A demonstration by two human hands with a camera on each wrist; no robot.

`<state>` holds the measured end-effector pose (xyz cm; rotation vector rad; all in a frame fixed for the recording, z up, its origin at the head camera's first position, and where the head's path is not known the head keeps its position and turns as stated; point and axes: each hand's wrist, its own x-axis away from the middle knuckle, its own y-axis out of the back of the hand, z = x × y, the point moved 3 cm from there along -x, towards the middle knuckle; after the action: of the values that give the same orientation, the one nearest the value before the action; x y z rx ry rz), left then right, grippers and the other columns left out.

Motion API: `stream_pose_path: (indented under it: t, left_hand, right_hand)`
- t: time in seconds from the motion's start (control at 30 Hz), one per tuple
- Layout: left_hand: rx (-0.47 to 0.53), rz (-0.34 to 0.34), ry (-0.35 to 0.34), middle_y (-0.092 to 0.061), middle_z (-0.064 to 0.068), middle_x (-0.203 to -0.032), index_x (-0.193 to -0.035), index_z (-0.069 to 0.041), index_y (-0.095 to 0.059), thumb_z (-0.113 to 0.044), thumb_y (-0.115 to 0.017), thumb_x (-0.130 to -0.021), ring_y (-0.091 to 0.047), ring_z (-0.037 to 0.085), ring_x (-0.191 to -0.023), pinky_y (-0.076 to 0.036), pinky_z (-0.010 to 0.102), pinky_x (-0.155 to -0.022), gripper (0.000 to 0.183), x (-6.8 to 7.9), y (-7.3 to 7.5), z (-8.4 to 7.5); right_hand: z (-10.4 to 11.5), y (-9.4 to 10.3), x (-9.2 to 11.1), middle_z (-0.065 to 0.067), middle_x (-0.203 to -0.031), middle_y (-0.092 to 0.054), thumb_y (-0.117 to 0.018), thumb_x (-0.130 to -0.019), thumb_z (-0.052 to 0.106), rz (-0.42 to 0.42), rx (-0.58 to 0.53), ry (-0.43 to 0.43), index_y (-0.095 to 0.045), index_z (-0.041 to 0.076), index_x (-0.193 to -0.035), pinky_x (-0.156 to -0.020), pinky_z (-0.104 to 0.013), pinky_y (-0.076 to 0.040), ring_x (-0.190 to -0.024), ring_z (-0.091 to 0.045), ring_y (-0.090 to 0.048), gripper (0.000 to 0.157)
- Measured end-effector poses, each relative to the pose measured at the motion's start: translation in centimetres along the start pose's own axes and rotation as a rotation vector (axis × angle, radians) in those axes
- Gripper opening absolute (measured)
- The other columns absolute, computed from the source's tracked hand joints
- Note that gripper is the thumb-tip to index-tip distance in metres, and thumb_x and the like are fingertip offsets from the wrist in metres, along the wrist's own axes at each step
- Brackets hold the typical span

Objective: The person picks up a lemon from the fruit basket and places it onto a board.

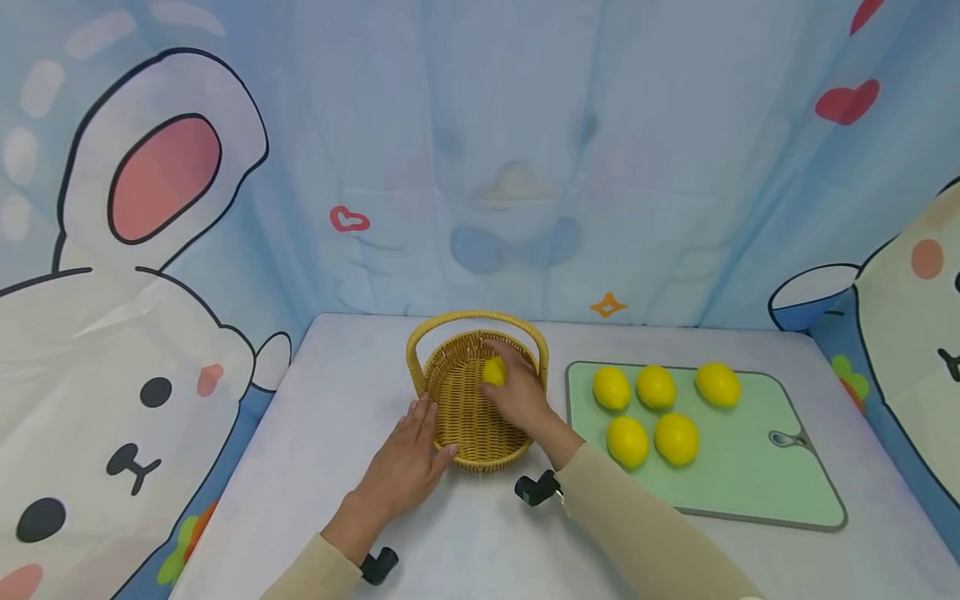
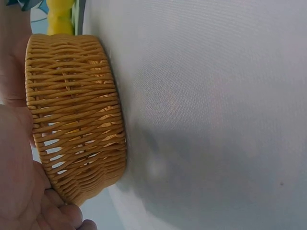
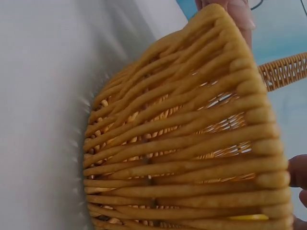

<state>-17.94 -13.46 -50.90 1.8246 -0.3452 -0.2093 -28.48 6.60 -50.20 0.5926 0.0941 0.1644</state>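
Observation:
A yellow wicker basket (image 1: 480, 460) with an arched handle (image 1: 477, 316) stands upright on the table. My left hand (image 1: 405, 454) rests against its left rim, fingers straight and the thumb at the near rim. In the left wrist view the left palm (image 2: 17, 167) lies along the basket's rim (image 2: 33, 105). Inside the basket, my right hand (image 1: 517, 392) grips a lemon (image 1: 493, 371), partly hidden by the fingers. Through the weave in the right wrist view only a sliver of yellow (image 3: 249, 217) shows, and the right fingers (image 3: 298, 172) appear at the edge.
To the right lies a pale green cutting board (image 1: 750, 467) with several lemons (image 1: 677, 439) on its left part. White cloth covers the table (image 1: 330, 375). Behind it hangs a blue printed curtain (image 1: 510, 125). Black camera mounts (image 1: 537, 488) sit at both wrists.

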Motion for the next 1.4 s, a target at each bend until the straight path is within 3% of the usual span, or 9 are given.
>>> stream_pose_path:
  t: [0.33,0.47,0.73,1.13,1.4]
  left_hand:
    - [-0.008,0.002,-0.005,-0.008,0.02,-0.177,-0.167,0.003,-0.018,-0.058,-0.033,-0.112,-0.014,0.034,-0.164,-0.023,0.048,-0.132,0.083,0.0,-0.1,0.1]
    - [-0.01,0.003,-0.004,-0.008,0.019,-0.177,-0.167,0.003,-0.019,-0.058,-0.033,-0.112,-0.014,0.033,-0.164,-0.023,0.048,-0.132,0.083,0.0,-0.1,0.1]
    - [-0.006,0.005,-0.009,-0.009,0.019,-0.177,-0.166,0.003,-0.019,-0.057,-0.034,-0.113,-0.013,0.033,-0.164,-0.023,0.049,-0.132,0.082,0.0,0.1,0.1]
    - [0.016,0.013,0.004,-0.01,0.019,-0.177,-0.166,0.003,-0.021,-0.057,-0.037,-0.112,-0.014,0.032,-0.164,-0.022,0.049,-0.132,0.082,0.0,0.2,0.0]
    - [0.005,0.003,-0.004,-0.01,0.019,-0.177,-0.166,0.004,-0.022,-0.057,-0.036,-0.112,-0.015,0.032,-0.164,-0.023,0.048,-0.132,0.082,0.0,0.0,0.1]
  right_hand:
    - [-0.7,-1.3,-1.0,-0.013,-0.161,-0.047,-0.074,-0.094,0.005,0.113,-0.095,-0.131,-0.047,0.018,-0.16,-0.102,-0.051,-0.054,-0.126,-0.035,-0.058,0.072]
    - [-0.6,-1.6,-1.0,-0.012,-0.158,-0.051,-0.077,-0.092,0.006,0.179,-0.112,-0.15,-0.052,0.018,-0.157,-0.108,-0.053,-0.051,-0.128,-0.035,-0.058,0.07]
    - [-0.5,-1.9,-1.0,-0.014,-0.15,-0.056,-0.082,-0.09,0.011,0.249,-0.076,-0.13,-0.053,0.014,-0.154,-0.107,-0.051,-0.052,-0.124,-0.032,-0.059,0.071]
    - [-0.2,-2.7,-0.7,-0.013,-0.137,-0.061,-0.085,-0.087,0.014,0.313,-0.006,-0.016,-0.048,0.007,-0.15,-0.099,-0.045,-0.056,-0.111,-0.026,-0.062,0.073]
    - [0.0,-3.0,-0.7,-0.013,-0.145,-0.058,-0.082,-0.086,0.013,0.329,0.082,0.044,-0.042,0.007,-0.157,-0.099,-0.045,-0.055,-0.114,-0.025,-0.061,0.082]
